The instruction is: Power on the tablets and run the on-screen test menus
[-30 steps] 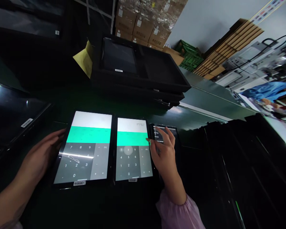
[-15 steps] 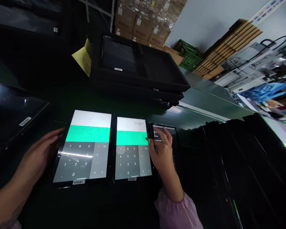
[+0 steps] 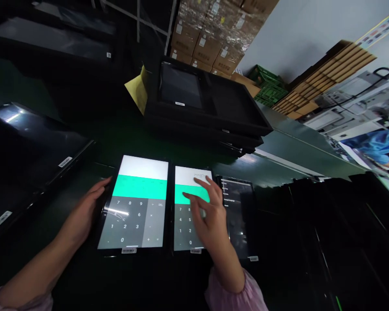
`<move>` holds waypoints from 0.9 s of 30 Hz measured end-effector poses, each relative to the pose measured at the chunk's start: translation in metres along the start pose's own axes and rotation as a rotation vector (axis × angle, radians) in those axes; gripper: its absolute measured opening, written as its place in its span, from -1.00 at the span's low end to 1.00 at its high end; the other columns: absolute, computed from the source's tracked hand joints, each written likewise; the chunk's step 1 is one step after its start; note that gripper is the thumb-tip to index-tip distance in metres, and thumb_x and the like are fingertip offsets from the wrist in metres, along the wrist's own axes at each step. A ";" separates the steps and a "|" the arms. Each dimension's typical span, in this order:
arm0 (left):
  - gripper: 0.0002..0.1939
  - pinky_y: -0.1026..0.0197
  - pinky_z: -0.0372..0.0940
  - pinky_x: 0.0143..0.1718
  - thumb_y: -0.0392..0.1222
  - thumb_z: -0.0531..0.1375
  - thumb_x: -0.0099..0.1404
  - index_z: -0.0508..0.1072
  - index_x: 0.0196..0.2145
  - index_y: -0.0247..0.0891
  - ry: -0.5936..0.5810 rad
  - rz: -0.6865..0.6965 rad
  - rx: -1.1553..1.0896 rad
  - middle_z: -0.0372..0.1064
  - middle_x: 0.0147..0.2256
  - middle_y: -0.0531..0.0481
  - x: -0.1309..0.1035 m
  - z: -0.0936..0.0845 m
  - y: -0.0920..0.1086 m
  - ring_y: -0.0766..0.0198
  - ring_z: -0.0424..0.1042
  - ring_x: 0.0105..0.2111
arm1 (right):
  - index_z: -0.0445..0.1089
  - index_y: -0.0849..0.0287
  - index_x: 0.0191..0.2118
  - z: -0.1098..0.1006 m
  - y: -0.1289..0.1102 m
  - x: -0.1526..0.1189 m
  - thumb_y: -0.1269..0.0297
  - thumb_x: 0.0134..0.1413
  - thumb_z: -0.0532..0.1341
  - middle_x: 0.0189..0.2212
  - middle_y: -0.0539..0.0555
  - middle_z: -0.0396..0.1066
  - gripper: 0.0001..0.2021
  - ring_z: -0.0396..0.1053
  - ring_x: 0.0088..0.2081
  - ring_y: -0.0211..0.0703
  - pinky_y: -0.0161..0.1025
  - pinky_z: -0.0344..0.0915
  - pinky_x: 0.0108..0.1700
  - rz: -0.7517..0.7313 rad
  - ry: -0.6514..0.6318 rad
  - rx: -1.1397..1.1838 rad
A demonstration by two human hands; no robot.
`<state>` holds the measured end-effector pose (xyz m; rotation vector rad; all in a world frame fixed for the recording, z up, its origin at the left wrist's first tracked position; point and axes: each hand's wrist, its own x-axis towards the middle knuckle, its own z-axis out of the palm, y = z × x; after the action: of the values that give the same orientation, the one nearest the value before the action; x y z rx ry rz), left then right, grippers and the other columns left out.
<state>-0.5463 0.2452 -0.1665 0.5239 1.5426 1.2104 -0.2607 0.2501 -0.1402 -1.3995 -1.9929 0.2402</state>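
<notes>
Three tablets lie side by side in front of me. On the left tablet (image 3: 132,224) a calculator is lit, with a white and green band above grey keys. The middle tablet (image 3: 181,237) shows the same calculator, with some characters in its white field. A dark menu list shows on the right tablet (image 3: 238,216). My left hand (image 3: 84,211) is at the left tablet's left edge, fingers stretched out and their tips partly hidden beside it. Over the middle tablet hovers my right hand (image 3: 210,211), fingers apart and holding nothing; whether a fingertip touches the glass, I cannot tell.
Stacked black trays (image 3: 214,112) stand behind the tablets, one dark tablet in the top tray. A yellow paper (image 3: 138,90) sticks up beside them. Another dark screen (image 3: 42,134) lies at left. Dark stacked items (image 3: 343,229) fill the right. Cartons (image 3: 207,43) stand farther back.
My right hand has moved left from the gap between the middle and right tablets to over the middle screen. The whole view has shifted; my left hand stays at the left tablet's edge.
</notes>
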 end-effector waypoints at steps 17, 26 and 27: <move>-0.46 0.04 0.23 0.28 0.13 0.31 0.18 0.53 0.10 -0.03 -0.112 -0.004 0.006 0.37 0.22 0.00 -0.001 -0.014 -0.010 -0.02 0.31 0.25 | 0.63 0.16 -0.29 0.042 -0.035 0.015 0.34 0.38 0.05 0.24 0.22 0.31 -0.62 -0.09 0.41 0.37 0.49 0.17 0.28 0.022 -0.175 -0.075; -0.36 -0.03 0.32 0.21 0.14 0.36 0.10 0.50 0.14 0.00 -0.123 0.018 0.074 0.26 0.30 0.01 0.000 -0.016 -0.013 -0.12 0.27 0.27 | 0.59 0.09 -0.02 0.047 -0.036 0.012 0.31 0.40 0.04 0.33 0.15 0.19 -0.65 -0.15 0.43 0.42 0.57 0.11 0.27 -0.036 -0.226 -0.094; -0.36 -0.02 0.32 0.21 0.12 0.37 0.09 0.50 0.13 0.00 -0.124 0.024 0.075 0.26 0.29 0.01 -0.001 -0.015 -0.013 -0.12 0.26 0.28 | 0.60 0.13 -0.05 0.045 -0.035 0.012 0.32 0.40 0.04 0.32 0.17 0.21 -0.65 -0.15 0.43 0.43 0.58 0.09 0.28 -0.029 -0.213 -0.105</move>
<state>-0.5565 0.2334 -0.1784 0.6564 1.4843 1.1205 -0.3178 0.2568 -0.1506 -1.4607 -2.2261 0.2860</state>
